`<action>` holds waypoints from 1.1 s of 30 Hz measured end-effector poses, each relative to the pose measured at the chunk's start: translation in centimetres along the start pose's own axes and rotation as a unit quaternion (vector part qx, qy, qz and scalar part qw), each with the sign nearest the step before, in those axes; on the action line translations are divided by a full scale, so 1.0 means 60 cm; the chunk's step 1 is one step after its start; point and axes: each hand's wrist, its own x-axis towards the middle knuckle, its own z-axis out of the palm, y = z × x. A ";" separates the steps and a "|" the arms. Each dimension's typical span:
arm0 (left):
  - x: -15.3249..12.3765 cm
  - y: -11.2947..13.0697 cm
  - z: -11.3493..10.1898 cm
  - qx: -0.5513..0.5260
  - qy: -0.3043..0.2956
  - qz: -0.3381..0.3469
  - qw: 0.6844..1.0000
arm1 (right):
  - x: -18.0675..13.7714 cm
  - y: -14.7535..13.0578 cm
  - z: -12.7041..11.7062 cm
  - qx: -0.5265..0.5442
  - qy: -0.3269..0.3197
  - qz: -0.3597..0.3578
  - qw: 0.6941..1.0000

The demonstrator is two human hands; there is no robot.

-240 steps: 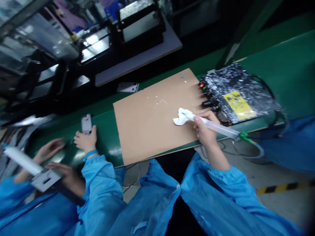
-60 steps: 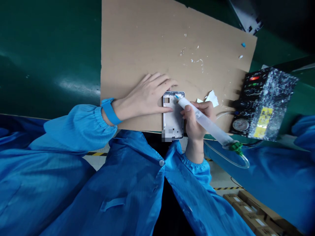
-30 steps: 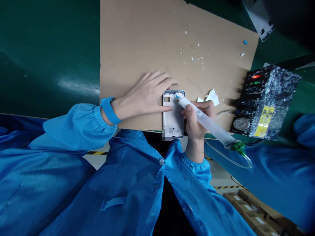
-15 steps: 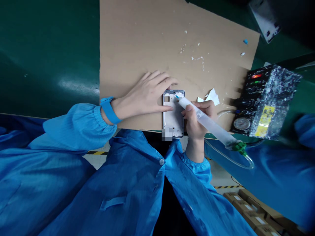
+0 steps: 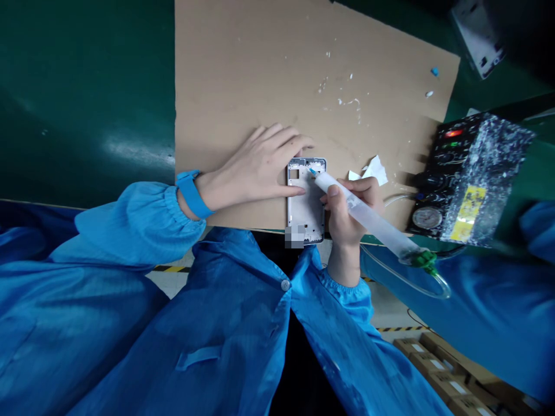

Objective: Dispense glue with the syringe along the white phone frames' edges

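A silver phone frame (image 5: 306, 202) lies on a brown cardboard sheet (image 5: 243, 75) at its near edge. My left hand (image 5: 260, 164) rests flat on the cardboard, fingers stretched out, pressing the frame's left side and top corner. My right hand (image 5: 347, 214) is closed round a clear dispensing syringe (image 5: 368, 216). The syringe's blue tip (image 5: 311, 170) touches the frame's upper part. A green fitting (image 5: 425, 260) at its back end joins a clear hose.
A black dispenser box (image 5: 468, 179) with gauge, lights and yellow label stands at the right. A crumpled white wipe (image 5: 373, 170) lies beside it. Another white frame (image 5: 479, 34) lies at the far right. Green belt (image 5: 87, 86) stretches left. Cartons (image 5: 437, 370) sit on the floor.
Eight seconds ago my left hand was at a frame on the belt and my right held the syringe to the wipe. Over the last second both hands stay nearly still on the frame.
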 end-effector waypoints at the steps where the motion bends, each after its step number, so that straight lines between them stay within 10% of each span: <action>1: 0.000 0.000 0.000 0.000 0.000 0.000 1.000 | 0.000 0.000 0.000 -0.003 -0.001 0.003 1.000; 33: -0.001 0.003 -0.001 -0.005 -0.002 -0.005 1.000 | -0.002 -0.003 -0.001 -0.007 -0.007 0.022 1.000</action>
